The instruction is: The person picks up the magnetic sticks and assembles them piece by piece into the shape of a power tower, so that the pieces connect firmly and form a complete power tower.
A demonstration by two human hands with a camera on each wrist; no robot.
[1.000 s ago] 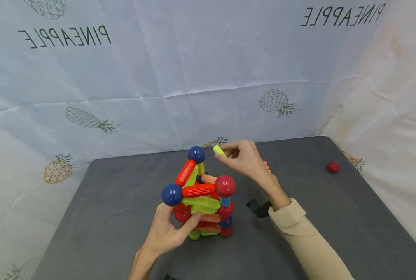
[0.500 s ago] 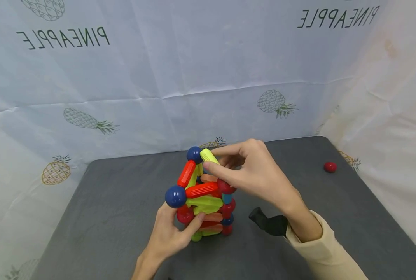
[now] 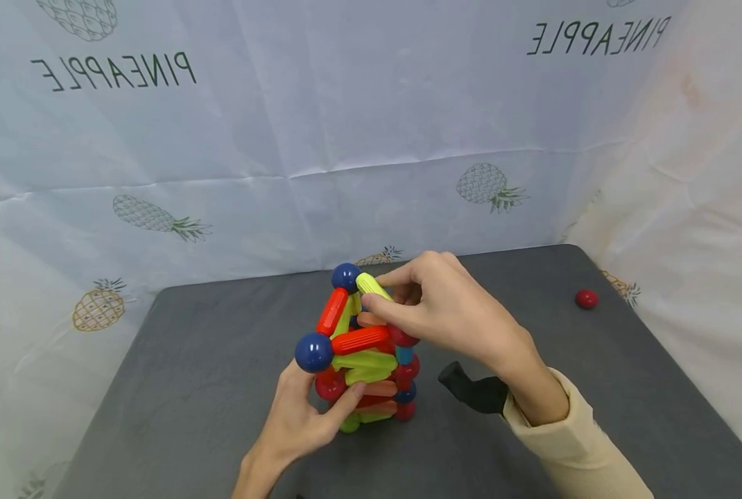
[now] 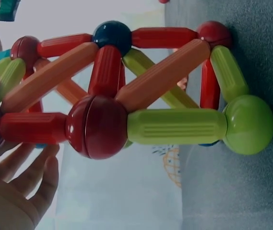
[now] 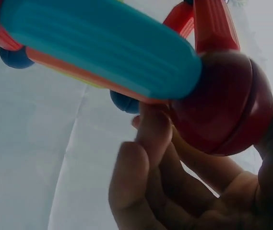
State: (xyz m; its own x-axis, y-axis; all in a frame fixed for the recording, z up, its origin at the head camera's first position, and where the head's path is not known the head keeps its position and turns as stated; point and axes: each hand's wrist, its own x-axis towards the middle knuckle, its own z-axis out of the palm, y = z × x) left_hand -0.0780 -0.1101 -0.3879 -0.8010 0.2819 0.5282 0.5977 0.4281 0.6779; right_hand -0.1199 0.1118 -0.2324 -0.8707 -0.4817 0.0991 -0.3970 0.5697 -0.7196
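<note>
A tower of magnetic rods and balls stands on the table in the head view. My left hand grips its left side, thumb across the front. With thumb and fingers, my right hand pinches a yellow-green magnetic rod at the top. One end of that rod meets the rear blue ball; its other end is hidden by the hand, near a partly covered red ball. A green ball shows at the tower's base in the left wrist view. A blue rod crosses the right wrist view.
A loose red ball lies at the right of the grey table. Behind the table hangs a pale pineapple-print cloth. A black strap-like piece sticks out by my right sleeve.
My right hand has brought the yellow-green rod leftward and down from beside the tower to the rear blue ball, covering part of the red ball. The left hand keeps its grip on the tower.
</note>
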